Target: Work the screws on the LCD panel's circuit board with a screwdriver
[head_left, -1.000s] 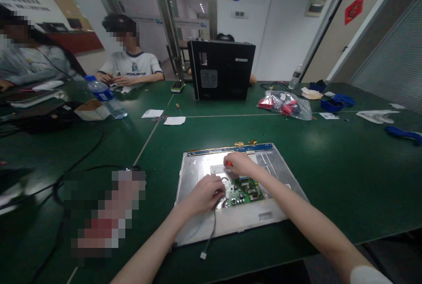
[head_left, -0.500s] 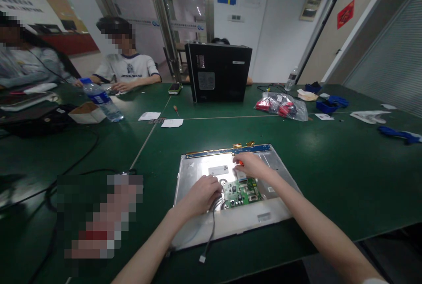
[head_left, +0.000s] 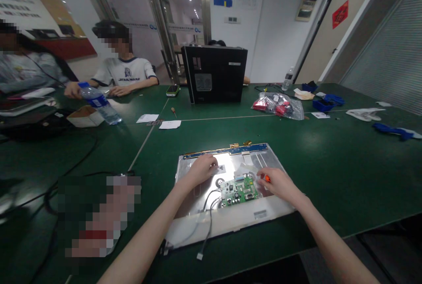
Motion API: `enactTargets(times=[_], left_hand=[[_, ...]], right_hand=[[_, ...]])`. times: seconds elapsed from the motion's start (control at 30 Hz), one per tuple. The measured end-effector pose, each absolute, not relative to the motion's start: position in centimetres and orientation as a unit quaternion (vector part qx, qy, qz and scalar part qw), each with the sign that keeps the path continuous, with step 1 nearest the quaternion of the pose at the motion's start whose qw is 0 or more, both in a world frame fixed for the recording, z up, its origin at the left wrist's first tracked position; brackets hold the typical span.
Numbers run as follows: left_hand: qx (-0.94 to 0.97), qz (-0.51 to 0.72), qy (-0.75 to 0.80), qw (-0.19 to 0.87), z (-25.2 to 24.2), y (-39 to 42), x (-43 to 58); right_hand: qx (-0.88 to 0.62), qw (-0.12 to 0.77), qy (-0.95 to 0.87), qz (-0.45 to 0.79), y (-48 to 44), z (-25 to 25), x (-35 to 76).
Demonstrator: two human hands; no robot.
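Note:
The back of a silvery display panel point(head_left: 230, 158) lies flat on the table, with a long blue circuit strip point(head_left: 257, 147) on its far edge. A green circuit board point(head_left: 234, 191) sits on its near half, with thin grey cables on its left side. My left hand point(head_left: 205, 168) is over the panel's upper left, beside a small label; its fingers curl loosely and nothing shows in them. Right of the board, my right hand point(head_left: 275, 182) is closed round a small orange-handled tool point(head_left: 267, 178), whose tip I cannot make out.
A black computer case point(head_left: 216, 75) stands across the green table. Around it are a plastic bag with red items point(head_left: 278, 106), blue gloves point(head_left: 394, 131), a tilted water bottle point(head_left: 100, 103), a white box point(head_left: 85, 117) and paper slips point(head_left: 169, 124). Two people sit at the left.
My left hand has moved up from the cables beside the board to the label area. My right hand has drawn back, down and right, from the flat cable with the orange-handled tool.

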State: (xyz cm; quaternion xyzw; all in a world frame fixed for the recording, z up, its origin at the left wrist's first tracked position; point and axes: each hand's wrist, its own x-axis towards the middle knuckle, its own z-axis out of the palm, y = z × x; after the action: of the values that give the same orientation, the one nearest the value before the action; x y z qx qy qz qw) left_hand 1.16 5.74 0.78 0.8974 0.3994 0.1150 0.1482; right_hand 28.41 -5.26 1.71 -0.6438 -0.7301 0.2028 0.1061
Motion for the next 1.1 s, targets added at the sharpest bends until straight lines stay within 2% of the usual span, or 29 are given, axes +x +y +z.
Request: enactTargets(times=[0.33, 0.67, 1.1], left_hand=[[0.885, 0.137, 0.422, 0.140, 0.7, 4.9, -0.3], [0.878, 0.087, 0.404, 0.241, 1.8, -1.0, -0.7], [0.870, 0.152, 0.397, 0.248, 0.0, -0.2, -0.7]], right_hand=[[-0.687, 0.104, -0.673, 0.255, -6.3, 1.1, 28.1], [-0.683, 0.086, -0.634, 0.352, -3.8, 1.5, 25.8], [-0.634, 0.108, -0.552, 0.530, -2.0, 2.4, 27.0]])
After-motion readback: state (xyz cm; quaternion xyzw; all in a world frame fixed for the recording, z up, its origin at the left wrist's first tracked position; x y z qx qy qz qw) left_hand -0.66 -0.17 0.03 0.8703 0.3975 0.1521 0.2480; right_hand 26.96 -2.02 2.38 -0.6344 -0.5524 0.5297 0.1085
